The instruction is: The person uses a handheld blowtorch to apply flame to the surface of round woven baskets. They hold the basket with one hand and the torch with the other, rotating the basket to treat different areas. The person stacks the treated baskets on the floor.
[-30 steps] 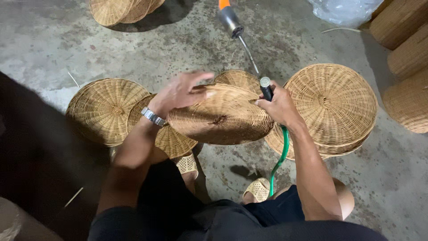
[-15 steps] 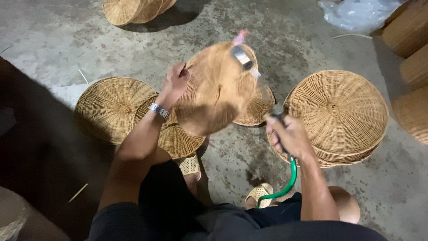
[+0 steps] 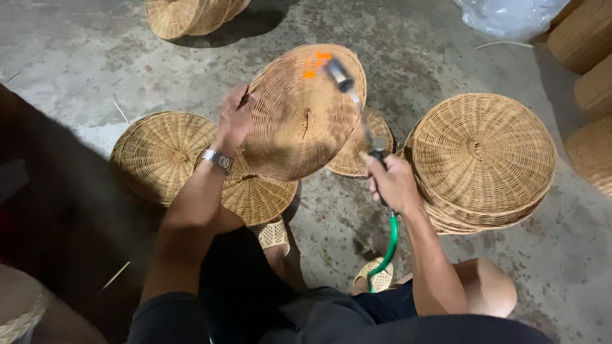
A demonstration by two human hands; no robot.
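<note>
My left hand (image 3: 237, 118) grips the left edge of a round woven rattan lid (image 3: 305, 112) and holds it tilted up, its face turned toward me. A metal watch sits on that wrist. My right hand (image 3: 392, 181) is closed on the handle of a long-nozzled tool (image 3: 349, 93) with an orange tip and a green hose (image 3: 386, 250) trailing down. The nozzle points up across the lid's right side, close to its surface.
A stack of round rattan lids (image 3: 482, 153) lies on the concrete floor at right. More lids lie at left (image 3: 162, 151), beneath the held one (image 3: 258, 195) and at the top (image 3: 189, 14). Woven baskets (image 3: 590, 76) and a plastic bag (image 3: 507, 16) stand upper right.
My left hand has raised the lid from flat to tilted upright. My right hand has swung the tool so its nozzle now lies against the lid's face.
</note>
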